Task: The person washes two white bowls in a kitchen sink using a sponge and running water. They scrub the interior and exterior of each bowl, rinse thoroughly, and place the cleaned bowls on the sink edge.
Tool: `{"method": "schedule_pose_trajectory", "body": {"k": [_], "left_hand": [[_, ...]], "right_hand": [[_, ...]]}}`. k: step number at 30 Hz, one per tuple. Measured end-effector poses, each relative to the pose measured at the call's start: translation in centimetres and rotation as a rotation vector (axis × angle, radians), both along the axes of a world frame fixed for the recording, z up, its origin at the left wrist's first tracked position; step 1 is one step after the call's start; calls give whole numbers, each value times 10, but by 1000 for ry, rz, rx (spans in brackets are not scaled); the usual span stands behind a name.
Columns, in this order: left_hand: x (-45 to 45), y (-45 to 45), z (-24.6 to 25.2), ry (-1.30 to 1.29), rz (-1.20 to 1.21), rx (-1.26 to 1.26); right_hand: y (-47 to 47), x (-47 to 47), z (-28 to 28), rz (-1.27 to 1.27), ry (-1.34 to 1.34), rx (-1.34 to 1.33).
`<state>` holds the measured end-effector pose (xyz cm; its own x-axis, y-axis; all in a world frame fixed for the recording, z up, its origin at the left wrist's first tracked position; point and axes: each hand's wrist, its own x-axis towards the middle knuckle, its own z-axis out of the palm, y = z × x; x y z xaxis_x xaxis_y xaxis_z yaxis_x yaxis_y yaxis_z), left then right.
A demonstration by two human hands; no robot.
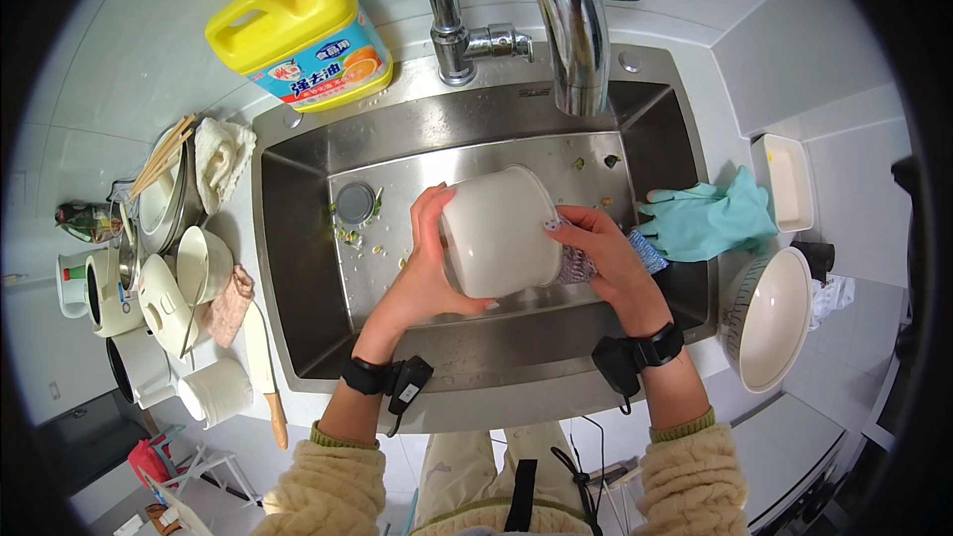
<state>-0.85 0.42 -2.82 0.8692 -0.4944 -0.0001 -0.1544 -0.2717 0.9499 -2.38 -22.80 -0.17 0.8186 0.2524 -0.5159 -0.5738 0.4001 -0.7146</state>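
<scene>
A white, deep round bowl is tipped on its side above the stainless steel sink, its rim facing right. My left hand grips the bowl's base end, thumb below and fingers on top. At the rim, my right hand holds a purplish mesh scrubbing cloth, with the thumb over the bowl's edge. The inside of the bowl is hidden. Food scraps lie around the grey drain cover on the sink floor.
A chrome faucet arches over the back. Behind stands a yellow detergent jug. Turquoise rubber gloves, a blue cloth and a large bowl are at right. Left are a knife, a folded towel and stacked dishes.
</scene>
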Motion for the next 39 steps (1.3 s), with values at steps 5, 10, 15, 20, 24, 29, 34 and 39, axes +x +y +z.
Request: {"method": "schedule_pose_trajectory", "body": {"k": [5, 10, 15, 20, 24, 29, 34, 39], "left_hand": [[-6, 8, 2, 122, 52, -78], [4, 20, -19, 811, 171, -750], [-11, 12, -22, 1038, 313, -694], [-29, 17, -16, 823, 488, -581], [-11, 35, -18, 983, 192, -893], [-27, 22, -5, 750, 264, -652], [-33, -5, 4, 608, 300, -555], [-34, -13, 6, 515, 255, -419]], "right_hand": [[-7, -7, -2, 100, -154, -62], [-18, -14, -5, 280, -229, -86], [-17, -19, -10, 293, -217, 69], [-19, -18, -25, 190, -160, -99], [-19, -21, -37, -17, -84, -337], [-9, -32, -23, -137, -297, -581], [31, -39, -4, 98, -793, -891], [56, -29, -15, 219, -1058, -1270]]}}
